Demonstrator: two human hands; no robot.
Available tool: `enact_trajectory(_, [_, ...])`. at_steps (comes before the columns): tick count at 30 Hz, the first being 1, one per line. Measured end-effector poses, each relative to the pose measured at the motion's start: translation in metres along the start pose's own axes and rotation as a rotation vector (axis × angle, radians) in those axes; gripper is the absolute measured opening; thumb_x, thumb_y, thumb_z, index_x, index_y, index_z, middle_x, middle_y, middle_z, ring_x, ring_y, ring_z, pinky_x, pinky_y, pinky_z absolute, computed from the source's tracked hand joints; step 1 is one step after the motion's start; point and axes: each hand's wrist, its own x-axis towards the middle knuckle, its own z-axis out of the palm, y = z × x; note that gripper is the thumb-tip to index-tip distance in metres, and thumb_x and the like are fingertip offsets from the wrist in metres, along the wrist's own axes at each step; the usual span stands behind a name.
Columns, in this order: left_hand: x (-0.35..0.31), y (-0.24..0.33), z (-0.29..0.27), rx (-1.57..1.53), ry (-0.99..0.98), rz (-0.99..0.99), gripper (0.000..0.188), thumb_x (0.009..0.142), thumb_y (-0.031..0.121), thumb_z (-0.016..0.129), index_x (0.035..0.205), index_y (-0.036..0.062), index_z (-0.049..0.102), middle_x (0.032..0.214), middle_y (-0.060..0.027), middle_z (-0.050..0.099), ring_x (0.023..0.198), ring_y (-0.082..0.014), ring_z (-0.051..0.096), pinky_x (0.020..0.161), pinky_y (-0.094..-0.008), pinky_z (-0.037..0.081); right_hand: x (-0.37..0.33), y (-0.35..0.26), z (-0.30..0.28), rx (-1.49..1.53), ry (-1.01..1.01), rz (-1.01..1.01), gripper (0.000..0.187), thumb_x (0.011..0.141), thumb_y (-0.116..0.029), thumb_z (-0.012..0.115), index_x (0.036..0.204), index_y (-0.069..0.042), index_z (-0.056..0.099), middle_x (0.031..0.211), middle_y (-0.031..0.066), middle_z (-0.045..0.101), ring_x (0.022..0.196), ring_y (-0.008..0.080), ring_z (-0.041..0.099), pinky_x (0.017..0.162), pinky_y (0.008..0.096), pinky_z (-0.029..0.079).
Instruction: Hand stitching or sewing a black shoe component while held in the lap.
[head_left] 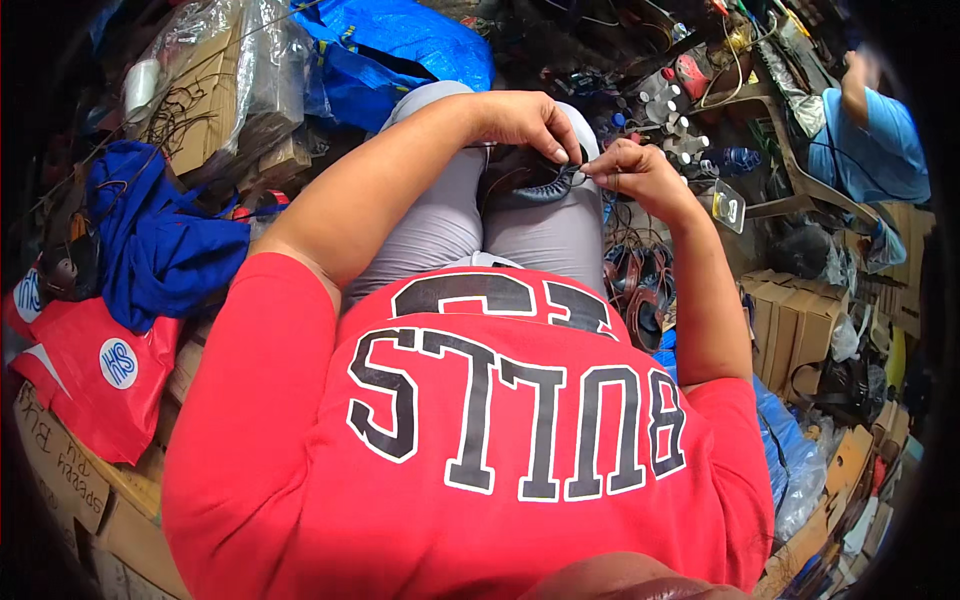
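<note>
A dark leather shoe [545, 192] with a puckered, stitched seam lies across my lap, on my grey trousers [425, 215]. My left hand [535, 125] reaches over it from the far side, thumb and forefinger pinched at its upper edge. Close beside, on the right, my right hand [635, 178] is closed in a pinch at the end of the seam. The fingertips of both hands nearly meet there. Whatever the right fingers hold is too small to make out. Part of the shoe is hidden by my left hand and wrist.
Several bottles [690, 145] crowd the floor at the right, near a chair frame [770, 115]. A person in a blue shirt [870, 150] is at the far right. Brown shoes or straps [640, 275] lie beside my right leg. Blue cloth [160, 230] and a red bag [100, 370] sit left.
</note>
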Motion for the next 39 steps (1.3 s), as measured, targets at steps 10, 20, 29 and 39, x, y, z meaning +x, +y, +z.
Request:
enact_trajectory(10, [-0.007,-0.006,0.004,-0.105,0.075,0.071,0.025,0.076,0.012,0.069,0.099,0.0013,0.067,0.090,-0.0038,0.066,0.083,-0.0113,0.059,0.080,-0.0245,0.046,-0.010,-0.007,0.032,-0.213,0.256,-0.096,0.019,0.073,-0.004,0.071,0.091,-0.009,0.071,0.073,0.0000,0.056,0.070,0.0092,0.053,0.064,0.0248,0.044])
enact_trajectory(20, [-0.015,-0.003,0.004,-0.116,-0.019,0.084,0.031,0.078,0.010,0.065,0.107,-0.0005,0.064,0.100,-0.0065,0.065,0.093,-0.0138,0.058,0.089,-0.0255,0.042,-0.025,-0.041,0.031,-0.442,0.266,-0.072,0.018,0.072,-0.007,0.071,0.089,-0.012,0.071,0.070,0.0056,0.052,0.064,0.0179,0.054,0.060,0.0288,0.044])
enact_trajectory(29, [-0.015,0.000,0.002,-0.103,-0.046,0.083,0.032,0.078,0.007,0.062,0.109,0.0005,0.064,0.104,-0.0074,0.065,0.097,-0.0142,0.057,0.090,-0.0255,0.041,-0.018,-0.057,0.026,-0.687,0.220,-0.116,0.009,0.073,-0.013,0.069,0.081,-0.013,0.070,0.072,0.0053,0.055,0.072,0.0229,0.058,0.076,0.0373,0.043])
enact_trajectory(39, [-0.015,0.006,0.004,-0.079,0.011,0.030,0.028,0.076,0.009,0.065,0.104,0.0025,0.067,0.094,-0.0048,0.067,0.089,-0.0116,0.058,0.083,-0.0246,0.043,-0.002,-0.068,0.014,-0.763,0.076,-0.177,0.007,0.072,-0.014,0.068,0.078,-0.013,0.071,0.072,0.0045,0.056,0.074,0.0229,0.058,0.071,0.0334,0.041])
